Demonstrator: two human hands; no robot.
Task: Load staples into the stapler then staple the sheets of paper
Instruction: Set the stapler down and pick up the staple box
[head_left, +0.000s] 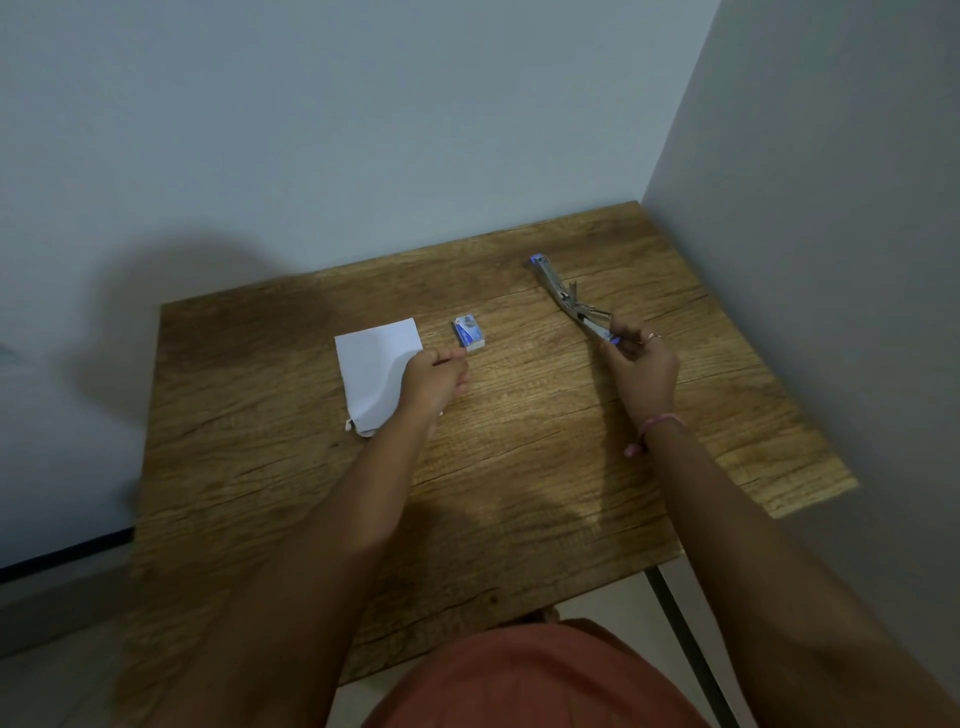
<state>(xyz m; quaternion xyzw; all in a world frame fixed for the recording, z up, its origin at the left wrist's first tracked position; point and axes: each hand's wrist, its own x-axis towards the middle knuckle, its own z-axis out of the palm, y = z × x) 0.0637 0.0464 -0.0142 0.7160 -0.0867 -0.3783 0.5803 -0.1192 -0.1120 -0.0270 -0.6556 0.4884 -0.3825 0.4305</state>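
Loading is the step in hand, judging by the layout: the stapler (570, 303) lies swung fully open on the wooden table (519, 467) near the right wall, its two halves splayed in a shallow V w/ blue tips at each end. The right hand (641, 364) is closed on the near end, fingers pinched round that blue tip (a ring and a pink wrist band show on that side). The left hand (434, 376) sits over the right edge of the sheets of paper (376, 371), fingers curled in a pinch on what looks like a thin dark strip, prob. staples, though it's too small and blurred to be sure. The staple box (469, 333) rests just beyond those fingertips, between paper and stapler, apart from both. Next move, as I judge it: carry the strip across to the open stapler, line it up w/ the channel, seat it, then shut the top; needs a steady right-hand hold so the magazine doesn't twist. The box has a blue-and-white printed label, but no wording is legible.
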